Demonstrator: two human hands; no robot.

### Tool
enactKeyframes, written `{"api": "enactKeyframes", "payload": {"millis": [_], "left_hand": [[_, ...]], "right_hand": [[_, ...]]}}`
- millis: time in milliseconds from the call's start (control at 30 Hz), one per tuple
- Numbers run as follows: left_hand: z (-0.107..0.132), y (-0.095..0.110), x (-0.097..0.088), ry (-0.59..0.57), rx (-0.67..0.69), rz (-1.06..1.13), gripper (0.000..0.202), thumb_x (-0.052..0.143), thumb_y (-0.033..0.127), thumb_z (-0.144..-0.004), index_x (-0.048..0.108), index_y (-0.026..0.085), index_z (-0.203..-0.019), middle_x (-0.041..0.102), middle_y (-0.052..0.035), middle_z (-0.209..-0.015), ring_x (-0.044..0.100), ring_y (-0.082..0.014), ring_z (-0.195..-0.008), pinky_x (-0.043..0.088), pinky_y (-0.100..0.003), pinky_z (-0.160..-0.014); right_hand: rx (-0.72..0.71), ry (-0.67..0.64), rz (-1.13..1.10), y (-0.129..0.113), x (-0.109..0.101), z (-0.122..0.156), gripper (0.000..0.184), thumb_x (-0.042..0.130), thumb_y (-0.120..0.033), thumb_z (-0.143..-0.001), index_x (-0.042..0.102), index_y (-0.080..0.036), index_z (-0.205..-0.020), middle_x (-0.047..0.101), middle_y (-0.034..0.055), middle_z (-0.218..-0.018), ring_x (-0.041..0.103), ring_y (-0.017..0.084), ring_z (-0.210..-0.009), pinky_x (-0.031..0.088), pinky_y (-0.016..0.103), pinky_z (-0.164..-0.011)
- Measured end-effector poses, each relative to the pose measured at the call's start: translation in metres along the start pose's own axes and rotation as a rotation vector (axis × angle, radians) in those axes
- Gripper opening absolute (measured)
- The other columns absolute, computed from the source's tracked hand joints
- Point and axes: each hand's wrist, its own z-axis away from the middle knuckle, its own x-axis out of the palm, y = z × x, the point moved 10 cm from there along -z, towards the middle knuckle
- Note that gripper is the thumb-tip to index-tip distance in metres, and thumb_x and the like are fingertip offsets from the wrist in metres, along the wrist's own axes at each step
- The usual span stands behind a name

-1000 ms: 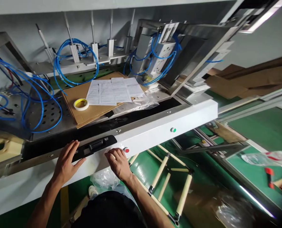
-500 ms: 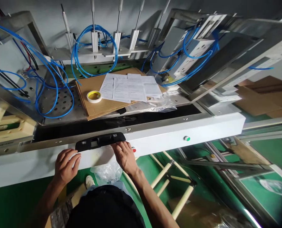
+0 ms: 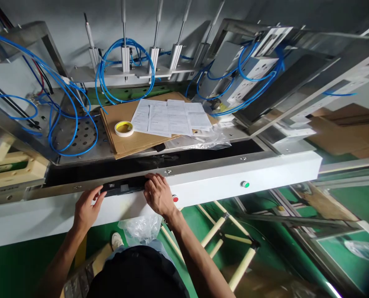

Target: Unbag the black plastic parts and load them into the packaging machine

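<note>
**Black latch handle [image 3: 122,185] on white machine front panel [image 3: 215,179], both my hands on it.**
My left hand [image 3: 86,211] lies open, fingertips at the handle's left end. My right hand [image 3: 157,194] curls over its right end and grips it, apparently so the two steady it against the panel. The red button [image 3: 174,199] sits just beside that hand. Beyond the dark slot, a cardboard sheet [image 3: 131,142] lies over the perforated steel plate [image 3: 84,134], giving the printed papers [image 3: 168,118] and yellow tape roll [image 3: 124,128] a flat surface, I judge, clear of the holes and the blue pneumatic tubing [image 3: 97,72].
</note>
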Motion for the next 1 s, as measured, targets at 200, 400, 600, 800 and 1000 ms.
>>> {"api": "enactKeyframes", "payload": {"millis": [200, 400, 600, 800, 1000], "left_hand": [[0.010, -0.055, 0.011, -0.058, -0.534, 0.204, 0.047, 0.073, 0.065, -0.089, 0.080, 0.020, -0.102, 0.069, 0.0000, -0.071, 0.060, -0.0145, -0.062, 0.051, -0.026, -0.062], [0.002, -0.072, -0.004, 0.039, -0.599, 0.141, 0.040, 0.072, 0.058, -0.090, 0.080, 0.019, -0.095, 0.075, -0.0052, -0.078, 0.067, -0.0202, -0.070, 0.054, -0.033, -0.069], [0.000, 0.048, -0.027, 0.160, 0.138, -0.159, 0.027, 0.073, 0.021, -0.095, 0.073, 0.020, -0.122, 0.079, -0.0120, -0.103, 0.072, -0.0267, -0.095, 0.055, -0.043, -0.093], [0.007, 0.086, 0.063, -0.325, 0.358, -0.272, 0.059, 0.050, 0.035, -0.108, 0.039, 0.009, -0.160, 0.058, -0.0199, -0.156, 0.056, -0.0345, -0.144, 0.042, -0.051, -0.118], [-0.008, 0.053, 0.078, -0.366, 0.312, -0.311, 0.074, 0.050, 0.050, -0.107, 0.030, 0.009, -0.165, 0.056, -0.0220, -0.156, 0.058, -0.0378, -0.139, 0.042, -0.053, -0.117]], "right_hand": [[0.008, -0.084, -0.003, 0.009, 0.008, -0.016, 0.009, 0.056, -0.013, -0.091, 0.061, -0.020, -0.093, 0.067, 0.0100, -0.099, 0.053, 0.025, -0.088, 0.041, 0.040, -0.082], [-0.025, -0.182, -0.028, 0.012, 0.015, -0.029, 0.017, 0.060, -0.012, -0.082, 0.062, -0.019, -0.097, 0.062, 0.0088, -0.097, 0.051, 0.025, -0.087, 0.042, 0.038, -0.081], [-0.006, -0.241, -0.017, 0.014, 0.027, -0.031, 0.015, 0.058, -0.011, -0.087, 0.063, -0.019, -0.098, 0.062, 0.0107, -0.102, 0.050, 0.026, -0.090, 0.044, 0.038, -0.083], [-0.008, -0.263, -0.033, 0.015, 0.029, -0.032, 0.017, 0.051, -0.009, -0.094, 0.064, -0.019, -0.099, 0.062, 0.0106, -0.103, 0.050, 0.025, -0.089, 0.045, 0.038, -0.084], [-0.021, -0.248, -0.066, 0.014, 0.025, -0.033, 0.016, 0.053, -0.008, -0.095, 0.065, -0.019, -0.096, 0.063, 0.0090, -0.099, 0.051, 0.023, -0.088, 0.046, 0.034, -0.084]]}}
